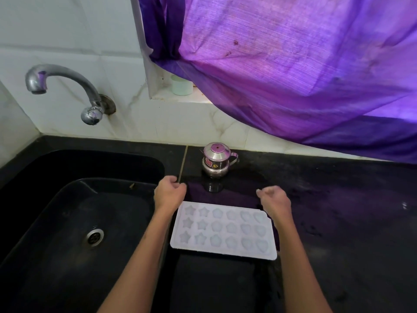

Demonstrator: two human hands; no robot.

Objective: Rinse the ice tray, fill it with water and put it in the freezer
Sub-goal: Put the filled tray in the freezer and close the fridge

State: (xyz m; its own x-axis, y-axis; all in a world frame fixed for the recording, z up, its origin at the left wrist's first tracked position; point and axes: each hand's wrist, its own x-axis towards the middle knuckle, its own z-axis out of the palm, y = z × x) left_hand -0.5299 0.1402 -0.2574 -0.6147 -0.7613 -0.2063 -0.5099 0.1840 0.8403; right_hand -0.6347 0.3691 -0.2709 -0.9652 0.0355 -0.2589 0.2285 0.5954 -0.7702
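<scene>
The white ice tray (223, 230) lies flat on the black counter (338, 211), just right of the sink (67, 222), its long side running left to right. Three rows of moulds show: stars on the left, rounder shapes in the middle, hearts on the right. Whether there is water in them cannot be told.

Both arms reach forward, one past each end of the tray. The left hand (169, 191) hovers above the far left corner, over the seam between sink and counter, fingers loosely curled and holding nothing. The right hand (274, 196) hangs past the far right corner, fingers also loosely curled, gripping nothing. Neither hand touches the tray.

Beyond the hands, near the far edge of the counter, stands a small steel pot (217, 159) with a lid and a side handle, its reflection showing on the glossy surface in front of it.

Over at the far left, a curved metal tap (65, 86) comes out of the tiled wall above the sink, no water running from it. The drain (95, 237) sits at the bottom of the dark basin.

A purple curtain (293, 64) drapes across the upper right, and a pale green container (181, 85) rests on the ledge just under its edge.
</scene>
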